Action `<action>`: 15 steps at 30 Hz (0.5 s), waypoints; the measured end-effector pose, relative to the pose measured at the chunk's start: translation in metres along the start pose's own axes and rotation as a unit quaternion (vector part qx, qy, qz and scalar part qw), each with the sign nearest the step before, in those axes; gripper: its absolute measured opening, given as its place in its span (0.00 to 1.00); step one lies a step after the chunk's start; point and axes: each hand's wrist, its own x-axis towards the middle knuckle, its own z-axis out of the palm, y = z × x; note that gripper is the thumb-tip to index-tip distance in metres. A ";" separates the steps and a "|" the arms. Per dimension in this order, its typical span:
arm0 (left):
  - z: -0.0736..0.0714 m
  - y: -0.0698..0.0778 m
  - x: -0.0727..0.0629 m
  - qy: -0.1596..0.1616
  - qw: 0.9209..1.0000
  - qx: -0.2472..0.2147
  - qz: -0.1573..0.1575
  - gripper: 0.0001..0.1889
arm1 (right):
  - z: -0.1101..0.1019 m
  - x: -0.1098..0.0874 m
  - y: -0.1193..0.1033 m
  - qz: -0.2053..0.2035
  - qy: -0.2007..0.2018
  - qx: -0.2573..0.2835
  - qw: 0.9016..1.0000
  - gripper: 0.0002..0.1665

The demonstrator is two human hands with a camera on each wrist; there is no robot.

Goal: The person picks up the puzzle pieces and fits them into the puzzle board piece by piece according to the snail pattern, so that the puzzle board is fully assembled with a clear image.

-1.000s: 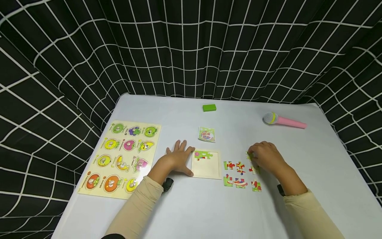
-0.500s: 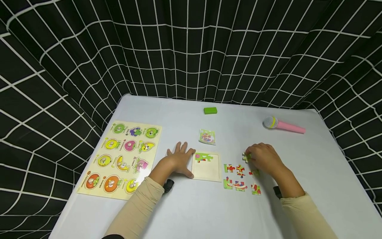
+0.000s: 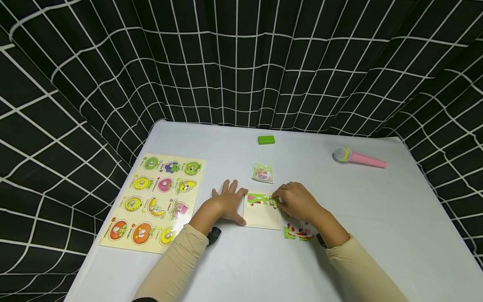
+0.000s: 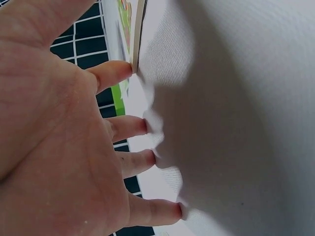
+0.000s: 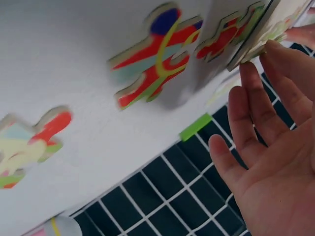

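A small square wooden puzzle tray (image 3: 262, 220) lies mid-table, with joined jigsaw pieces (image 3: 254, 199) along its top edge. My left hand (image 3: 227, 205) spreads its fingers at the tray's left side. Thumb and index finger touch that edge; the other fingertips press on the cloth in the left wrist view. My right hand (image 3: 299, 203) pinches a green jigsaw piece (image 3: 273, 202) at the tray's top right corner, beside the joined ones. Right of the tray lie loose jigsaw pieces (image 3: 289, 231), partly hidden under the right hand; the right wrist view shows several, including a red and blue piece (image 5: 152, 64).
A fruit peg puzzle board (image 3: 151, 203) covers the left of the white table (image 3: 226, 268). Behind the tray lie a small picture card (image 3: 262, 173) and a green block (image 3: 266, 140). A pink toy microphone (image 3: 362, 158) is at the back right. Black grid curtains (image 3: 241, 63) surround the table.
My right hand has picked up the green jigsaw piece from the right-hand group and carried it left to the tray's top right corner. The left hand has stayed at the tray's edge.
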 end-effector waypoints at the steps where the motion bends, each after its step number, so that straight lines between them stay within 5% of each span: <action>1: 0.000 0.000 0.000 -0.001 1.000 0.000 0.000 0.54 | 0.001 0.001 -0.002 0.005 -0.003 -0.002 1.000 0.13; 15: 0.000 -0.002 0.003 -0.006 1.000 0.008 0.004 0.54 | 0.005 0.008 -0.013 0.039 -0.002 -0.054 0.998 0.12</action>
